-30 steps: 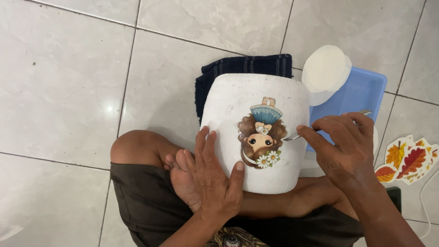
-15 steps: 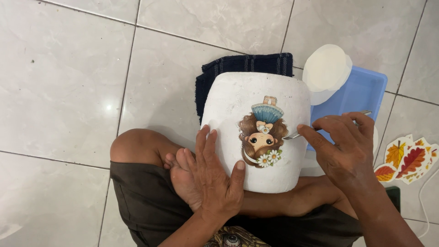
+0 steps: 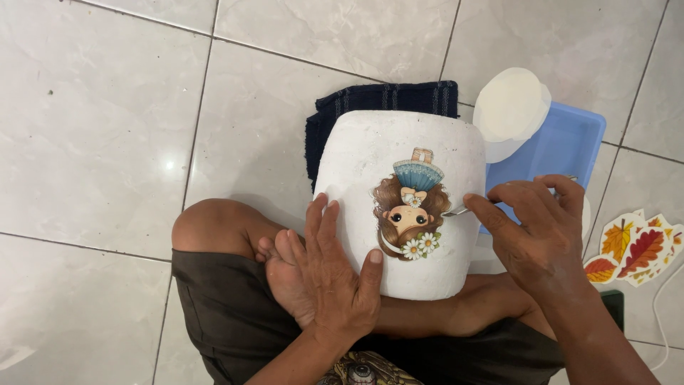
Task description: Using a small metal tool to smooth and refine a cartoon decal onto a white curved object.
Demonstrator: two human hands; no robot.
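Observation:
A white rough-surfaced pot lies on its side across my lap. On it is a cut-out picture of a doll-like girl with brown hair, a blue hat and daisies. My left hand lies flat on the pot's near left side, thumb beside the picture. My right hand pinches a thin brush, its tip touching the picture's right edge.
A dark blue folded cloth lies under the pot's far end. A blue plastic tray with a white round lid sits at the right. Autumn-leaf cut-outs lie on the tiled floor at far right. My bent knee is at left.

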